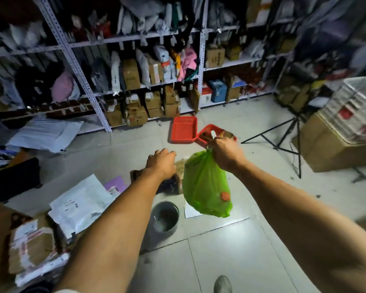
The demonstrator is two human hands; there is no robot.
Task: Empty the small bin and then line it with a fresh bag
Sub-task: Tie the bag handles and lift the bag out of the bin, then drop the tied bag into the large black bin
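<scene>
My right hand [225,154] is shut on the gathered neck of a full green plastic bag [205,187], which hangs in the air above and to the right of the small grey round bin [164,218]. The bin stands upright on the tiled floor with no bag in it; its inside looks dark and mostly bare. Something orange shows through the bag's lower side. My left hand [162,162] reaches forward over dark items on the floor beyond the bin, fingers curled; I cannot tell whether it holds anything.
A red open hinged box [184,129] lies on the floor ahead. Metal shelving [135,81] packed with parcels fills the back. Parcels and mailers [78,206] lie at left, a large carton [334,149] and a black tripod [287,138] at right.
</scene>
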